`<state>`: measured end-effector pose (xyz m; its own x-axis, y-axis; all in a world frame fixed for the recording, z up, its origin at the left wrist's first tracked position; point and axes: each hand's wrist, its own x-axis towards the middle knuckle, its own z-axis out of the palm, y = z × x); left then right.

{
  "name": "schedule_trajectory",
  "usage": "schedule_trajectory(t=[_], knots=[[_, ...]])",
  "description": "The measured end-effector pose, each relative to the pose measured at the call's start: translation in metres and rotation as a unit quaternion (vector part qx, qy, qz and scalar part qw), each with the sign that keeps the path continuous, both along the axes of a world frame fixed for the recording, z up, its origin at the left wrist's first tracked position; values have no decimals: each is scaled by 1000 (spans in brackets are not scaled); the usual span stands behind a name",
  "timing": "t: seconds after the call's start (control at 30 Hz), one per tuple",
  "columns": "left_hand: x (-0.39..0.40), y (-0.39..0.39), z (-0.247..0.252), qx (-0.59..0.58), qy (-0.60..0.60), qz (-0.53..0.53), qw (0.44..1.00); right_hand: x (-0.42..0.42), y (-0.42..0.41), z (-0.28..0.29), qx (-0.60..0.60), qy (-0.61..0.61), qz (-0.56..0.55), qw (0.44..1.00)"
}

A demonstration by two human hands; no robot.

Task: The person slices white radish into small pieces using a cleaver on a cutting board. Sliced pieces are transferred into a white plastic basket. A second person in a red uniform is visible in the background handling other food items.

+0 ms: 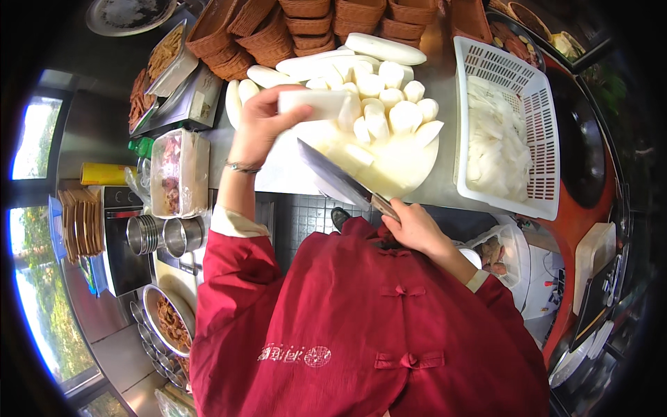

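Note:
My left hand (266, 114) grips a thick, peeled piece of white radish (315, 104) above the near left part of a round cutting board (417, 169). In my right hand (417, 227) is the handle of a cleaver (336, 172); its wide blade slants up and left over the board's front edge, apart from the held piece. Several cut radish chunks (405, 117) are heaped behind the board's middle. Longer peeled radishes (385, 48) lie at the back. A flat radish piece (359, 155) rests on the board near the blade.
To the right, a white plastic basket (550, 140) holds sliced radish (495, 140). Stacked wicker baskets (307, 26) line the back. On the left are a plastic tub of meat (172, 172), steel pots (182, 237) and a bowl of brown food (174, 323). A dark wok (578, 135) sits far right.

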<state>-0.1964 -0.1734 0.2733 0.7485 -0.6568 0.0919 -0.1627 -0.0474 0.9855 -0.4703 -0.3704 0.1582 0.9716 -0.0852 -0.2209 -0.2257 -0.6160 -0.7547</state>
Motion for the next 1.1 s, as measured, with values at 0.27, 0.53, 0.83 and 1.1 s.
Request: schedule_trajectory(t=[0.27,0.53,0.83,1.1], knots=[[-25,46,51,-549,263,10,793,16,-35,-6,-69,-39,-49,996],[-27,75,15,-670,311,103,667,9,-17,3,-58,-3,-10,998],[-25,74,-9,-690,322,224,608,11,-11,1,-59,-6,-21,998],[-35,62,-19,-510,333,205,766,-4,-1,5,-17,50,-28,998]])
